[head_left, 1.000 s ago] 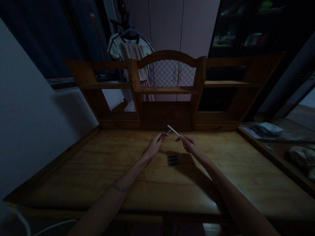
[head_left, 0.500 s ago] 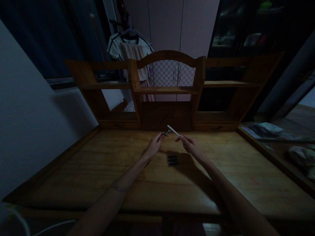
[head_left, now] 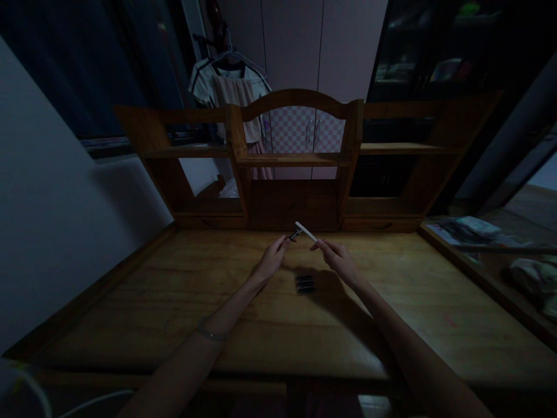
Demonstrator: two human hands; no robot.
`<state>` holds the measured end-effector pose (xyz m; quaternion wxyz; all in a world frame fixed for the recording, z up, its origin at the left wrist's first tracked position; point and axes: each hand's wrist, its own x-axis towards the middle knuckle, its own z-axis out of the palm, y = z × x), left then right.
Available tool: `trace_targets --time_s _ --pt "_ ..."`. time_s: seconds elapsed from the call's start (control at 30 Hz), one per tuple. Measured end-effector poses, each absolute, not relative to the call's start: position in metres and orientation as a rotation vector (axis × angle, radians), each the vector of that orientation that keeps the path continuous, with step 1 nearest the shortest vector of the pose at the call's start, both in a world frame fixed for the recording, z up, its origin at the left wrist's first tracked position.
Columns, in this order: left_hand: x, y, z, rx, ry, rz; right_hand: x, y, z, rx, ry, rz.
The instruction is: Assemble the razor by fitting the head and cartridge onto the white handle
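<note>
Both my hands are raised over the middle of a wooden desk [head_left: 130, 313]. My right hand [head_left: 337, 258] pinches the lower end of a slim white handle [head_left: 306, 231] that points up and to the left. My left hand [head_left: 273, 258] pinches a small dark piece [head_left: 295, 235] at the handle's upper end. The two hands are a little apart, joined by the handle. Below them, a small dark ribbed block [head_left: 305, 283] lies flat on the desk. The room is dim and finer detail is hard to make out.
A wooden shelf unit [head_left: 296, 159] stands along the back of the desk. Clothes on a hanger [head_left: 230, 87] hang behind it, before pale wardrobe doors. A grey wall [head_left: 52, 220] bounds the left. Papers and clutter [head_left: 470, 229] lie at the right. A white cable [head_left: 26, 383] curls at bottom left.
</note>
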<state>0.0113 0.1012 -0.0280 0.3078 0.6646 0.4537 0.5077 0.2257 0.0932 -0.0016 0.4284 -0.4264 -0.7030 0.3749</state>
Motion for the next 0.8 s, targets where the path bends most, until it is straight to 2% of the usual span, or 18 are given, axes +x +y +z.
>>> trace_targets --time_s 0.43,0.8 --pt "0.0115 0.1063 -0.0327 1.577 1.076 1.368 0.2271 0.0893 0.0014 -1.191 -1.787 0.651" --pt "0.0121 0.1050 -0.0301 1.422 0.960 1.294 0.2251 0.0863 0.0059 -1.160 -1.795 0.674"
